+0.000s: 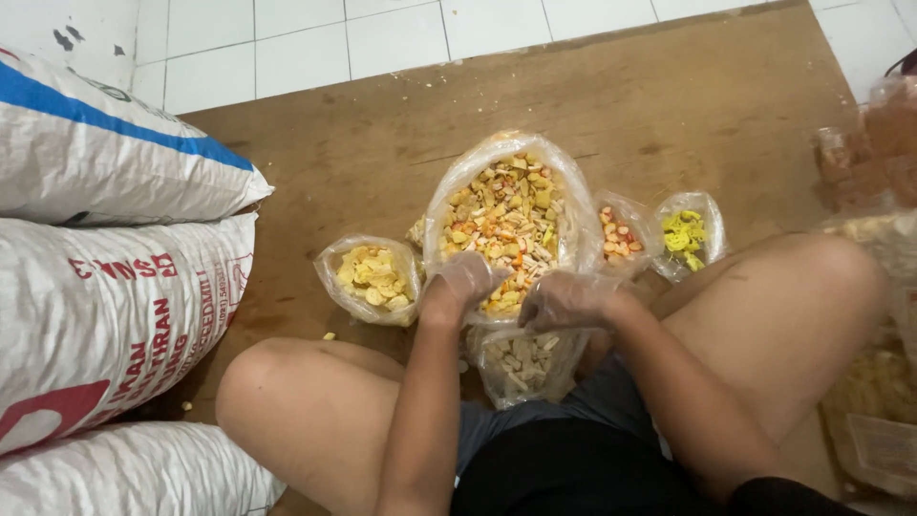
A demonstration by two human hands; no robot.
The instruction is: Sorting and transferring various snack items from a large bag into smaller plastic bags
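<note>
I read the work in hand as mixing or portioning snack pieces at the big clear bag of mixed crackers (506, 225), which stands open on the brown board (382, 143) between my knees, and I'd judge it goes best if I keep both wrists low at the near rim so the soft plastic mouth stays spread and nothing spills over the edge. My left hand (461, 284), in a thin clear glove, is curled at the near-left edge of the bag's mouth, fingers bent loosely inward; I cannot tell whether it pinches the plastic or some pieces. My right hand (565, 299), gloved too, sits half-closed at the near-right rim, just above the small bag of pale sticks (521, 363), and its grip is likewise unclear. The two hands are near each other but apart. Other small bags flank the big one: yellow chips (371, 277), orange bits (619, 236), bright yellow curls (686, 234)
</note>
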